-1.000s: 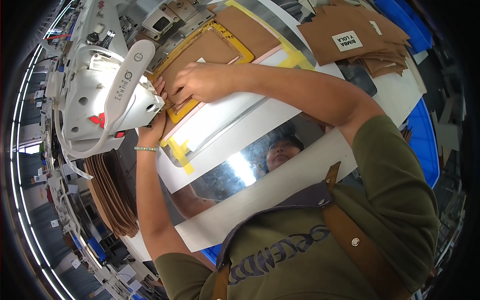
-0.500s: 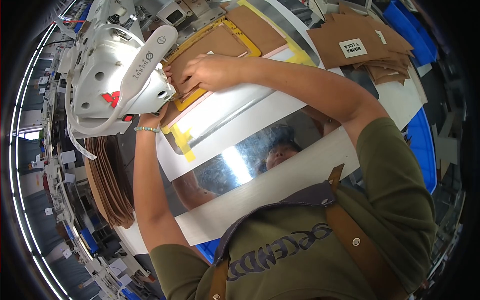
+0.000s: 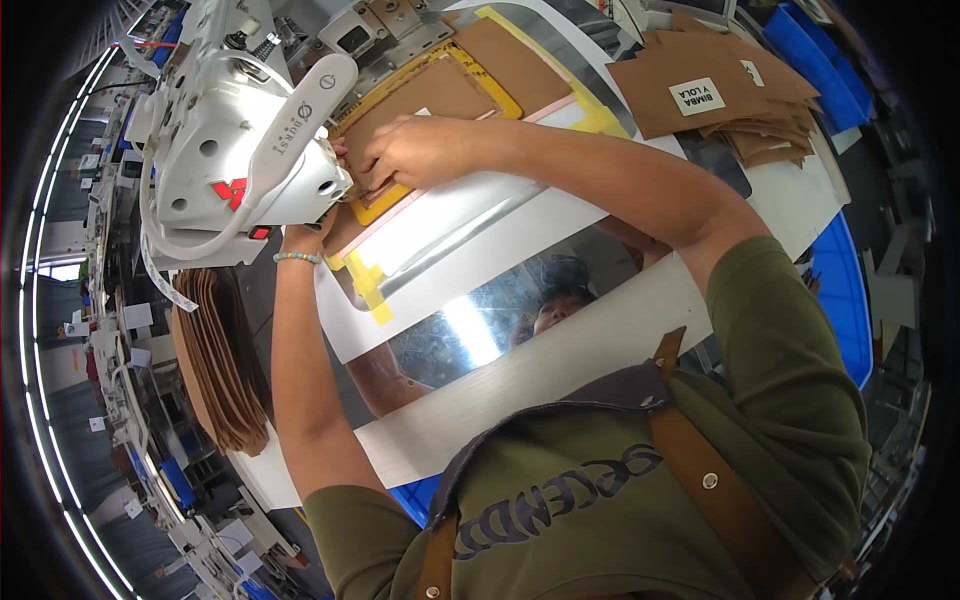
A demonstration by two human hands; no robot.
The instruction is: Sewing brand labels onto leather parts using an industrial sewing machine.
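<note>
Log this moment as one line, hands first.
left hand: partly hidden behind white machine head | right hand: over brown panel and yellow frame | upper right: pile of brown pieces

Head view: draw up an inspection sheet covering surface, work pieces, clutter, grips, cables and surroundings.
Surface: white sheet partly over a mirror-like plate.
Work pieces: yellow frame around a brown panel.
Clutter: loose pile of brown pieces, some with pale labels, at upper right; row of brown pieces left of the left forearm; yellow tape below the frame.
Left grip: mostly hidden by the white machine head; hold unclear.
Right grip: over the panel, fingers bent; whether it pinches anything is unclear.
Cables: white neck or cable looping from the lamp.
Surroundings: blue bins on the right.
</note>
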